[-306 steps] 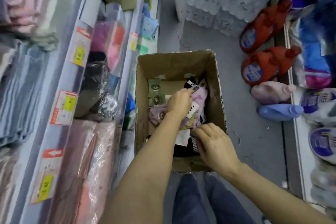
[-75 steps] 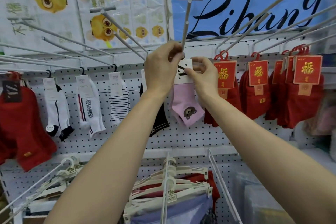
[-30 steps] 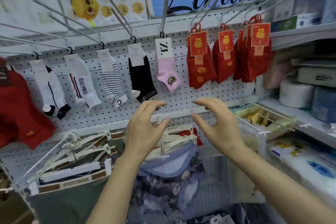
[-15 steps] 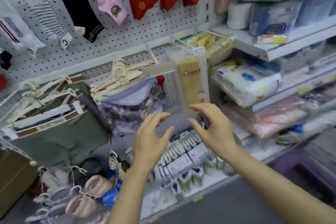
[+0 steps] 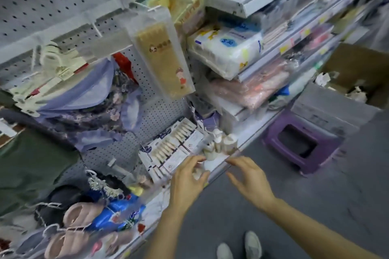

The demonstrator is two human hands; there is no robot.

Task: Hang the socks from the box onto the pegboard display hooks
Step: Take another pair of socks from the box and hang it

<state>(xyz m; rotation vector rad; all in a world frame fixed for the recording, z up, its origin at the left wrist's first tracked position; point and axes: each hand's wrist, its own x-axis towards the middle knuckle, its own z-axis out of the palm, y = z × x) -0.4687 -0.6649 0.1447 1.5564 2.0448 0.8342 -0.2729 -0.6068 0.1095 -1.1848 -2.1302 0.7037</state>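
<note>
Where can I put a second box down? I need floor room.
Bare floor lies right of the right hand, in front of the purple stool. The strip between the bottom shelf edge and the shoes is free too. The shelves are packed, and the box fills the corner beyond the stool.

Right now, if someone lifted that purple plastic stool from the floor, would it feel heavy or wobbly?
Probably light: the purple plastic stool looks like thin moulded plastic with a hand slot in the seat. It should stay stiff, not flop. Its splayed legs suggest that it won't tip easily, though the picture is blurred.
</note>
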